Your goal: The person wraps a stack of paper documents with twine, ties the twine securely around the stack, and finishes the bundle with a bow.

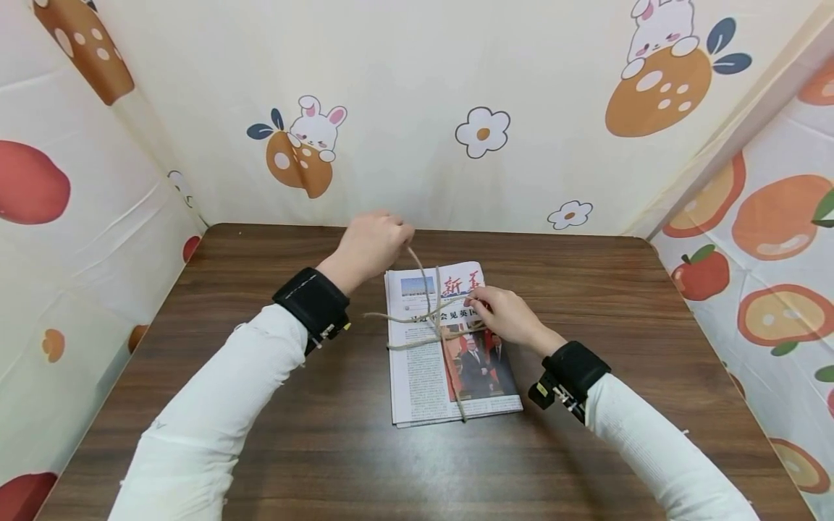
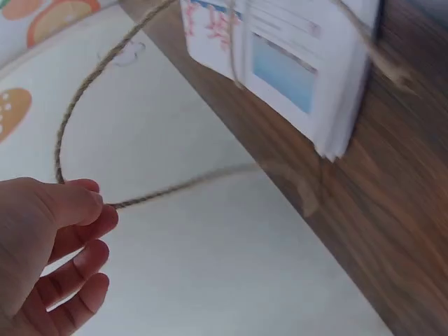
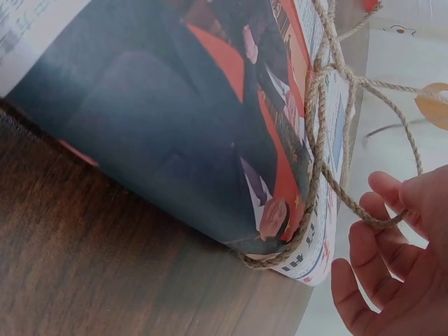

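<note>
A stack of folded newspapers [image 1: 417, 387] lies on the table, with brown twine [image 1: 454, 370] running round it lengthwise and crosswise. Near the stack's far edge, my left hand [image 1: 374, 242] is raised and pinches one length of twine between thumb and index finger. That length bends at the fingertips, and its loose tail [image 2: 189, 183] trails off beyond them in the left wrist view. My right hand [image 1: 511, 316], over the right side of the stack, pinches a loop of twine [image 3: 357, 208]. The strands cross near the middle of the top newspaper.
The brown wooden table [image 1: 313, 449] ends at a pale cloth wall [image 1: 404, 181] printed with rabbits and flowers. Fruit-patterned cloth hangs along the left side [image 1: 85, 289] and right side [image 1: 710, 325]. Another twine end [image 1: 374, 315] sticks out left of the stack.
</note>
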The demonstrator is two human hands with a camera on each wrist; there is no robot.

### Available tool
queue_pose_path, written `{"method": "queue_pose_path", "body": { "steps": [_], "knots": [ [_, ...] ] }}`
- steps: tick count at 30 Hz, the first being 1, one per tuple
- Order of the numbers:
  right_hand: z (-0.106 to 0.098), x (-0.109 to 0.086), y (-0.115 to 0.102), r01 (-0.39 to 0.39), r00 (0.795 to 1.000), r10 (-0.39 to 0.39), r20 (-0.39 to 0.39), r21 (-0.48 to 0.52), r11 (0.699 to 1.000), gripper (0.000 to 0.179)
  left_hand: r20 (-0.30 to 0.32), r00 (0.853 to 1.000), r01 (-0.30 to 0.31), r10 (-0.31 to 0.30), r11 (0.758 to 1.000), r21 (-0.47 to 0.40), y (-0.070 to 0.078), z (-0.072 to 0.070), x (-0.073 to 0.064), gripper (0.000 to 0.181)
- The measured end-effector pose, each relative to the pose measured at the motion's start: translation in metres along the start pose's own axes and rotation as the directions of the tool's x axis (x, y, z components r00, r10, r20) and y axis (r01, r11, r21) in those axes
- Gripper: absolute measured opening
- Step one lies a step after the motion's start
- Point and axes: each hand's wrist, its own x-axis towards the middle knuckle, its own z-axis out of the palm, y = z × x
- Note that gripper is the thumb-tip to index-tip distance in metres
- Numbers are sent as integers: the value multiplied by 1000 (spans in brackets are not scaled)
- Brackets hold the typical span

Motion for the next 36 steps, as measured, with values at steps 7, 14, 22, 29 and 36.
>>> {"method": "queue_pose_path", "body": {
  "steps": [7,14,22,29,36],
  "knots": [
    [2,-1,-1,16,1000,-16,-11,8,1000,17,-20,1000,-24,21,993,-112,19,1,25,12],
    [3,-5,-1,25,1000,-25,-13,18,1000,17,-74,995,-81,65,965,-249,26,12,34,26],
    [1,-6,0,30,999,-30,-34,-7,1000,17,247,969,99,-18,941,-323,22,59,13,40],
    [1,-3,-1,33,998,-34,-52,-31,999,15,256,964,140,-65,947,-288,18,71,-7,26],
    [1,0,-4,60,991,-72,-111,-107,992,10,240,966,173,-100,937,-305,23,69,-20,16]
  ]
}}
